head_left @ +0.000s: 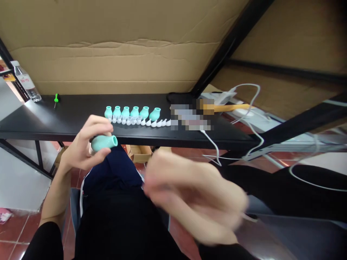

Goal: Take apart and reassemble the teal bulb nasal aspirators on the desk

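My left hand (pixel 88 144) is closed round a small teal vase-shaped piece (pixel 103 143), held tilted in front of the desk edge with its open neck to the right. My right hand (pixel 189 191) is in the foreground, smeared by motion. Its fingers look curled together, and whatever they hold is hidden. Several like teal vase-shaped pieces (pixel 136 111) stand in a row on the black desk (pixel 81 119). In front of them runs a line of small whitish translucent parts (pixel 154 123), some cup-like, others with a pointed end.
A water bottle (pixel 27 82) and a green-handled screwdriver (pixel 56 99) are at the left. A blurred-out device (pixel 189 117) with a white cable (pixel 213 142) lies at the right, by a yellow handle (pixel 233 107). Below the desk sits an open cardboard box (pixel 139 153).
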The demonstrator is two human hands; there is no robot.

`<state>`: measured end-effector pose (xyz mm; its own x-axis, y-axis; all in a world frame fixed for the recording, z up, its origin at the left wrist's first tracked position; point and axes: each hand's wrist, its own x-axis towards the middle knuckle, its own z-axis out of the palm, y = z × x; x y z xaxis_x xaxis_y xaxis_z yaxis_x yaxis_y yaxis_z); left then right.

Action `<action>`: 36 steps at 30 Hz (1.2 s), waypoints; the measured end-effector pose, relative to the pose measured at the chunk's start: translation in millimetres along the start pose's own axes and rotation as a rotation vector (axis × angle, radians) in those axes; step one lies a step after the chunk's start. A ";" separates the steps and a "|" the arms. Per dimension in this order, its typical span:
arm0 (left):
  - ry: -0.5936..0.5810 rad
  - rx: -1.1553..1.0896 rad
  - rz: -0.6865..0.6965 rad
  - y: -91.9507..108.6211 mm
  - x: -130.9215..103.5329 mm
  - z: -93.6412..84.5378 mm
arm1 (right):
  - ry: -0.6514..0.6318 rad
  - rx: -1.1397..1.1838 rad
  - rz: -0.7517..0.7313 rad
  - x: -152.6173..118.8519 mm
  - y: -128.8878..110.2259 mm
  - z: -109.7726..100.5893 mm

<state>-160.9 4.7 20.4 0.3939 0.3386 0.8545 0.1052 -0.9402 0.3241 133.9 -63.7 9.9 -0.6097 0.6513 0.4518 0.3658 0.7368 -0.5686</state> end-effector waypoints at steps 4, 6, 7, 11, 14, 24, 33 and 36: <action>-0.191 -0.035 0.042 16.3 -2.9 6.0 | 0.302 0.078 -0.192 40.9 7.4 23.0; -0.240 0.009 0.025 20.4 -7.7 7.7 | 0.340 0.084 -0.291 48.9 13.8 33.4; -0.258 0.027 0.029 20.8 -9.9 7.8 | 0.369 0.099 -0.310 51.1 16.8 37.1; -0.256 0.084 0.074 16.4 -11.7 6.9 | 0.364 0.195 -0.299 56.1 24.6 40.6; -0.233 0.165 0.090 12.1 -7.8 6.2 | 0.364 0.171 -0.335 57.6 30.2 29.2; -0.186 0.404 0.090 10.6 -10.1 -16.7 | 1.172 -0.301 -0.050 66.2 159.7 -63.7; -0.274 0.430 0.067 20.3 -0.7 -17.9 | 0.874 -0.381 0.073 86.8 230.4 -47.5; -0.275 0.437 0.083 19.5 0.8 -19.8 | 0.810 -0.427 0.126 89.1 238.9 -44.9</action>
<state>-176.6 -12.6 35.4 0.6359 0.2952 0.7131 0.4115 -0.9114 0.0104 198.5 178.4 -54.9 0.0717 0.5405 0.8383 0.7221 0.5516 -0.4175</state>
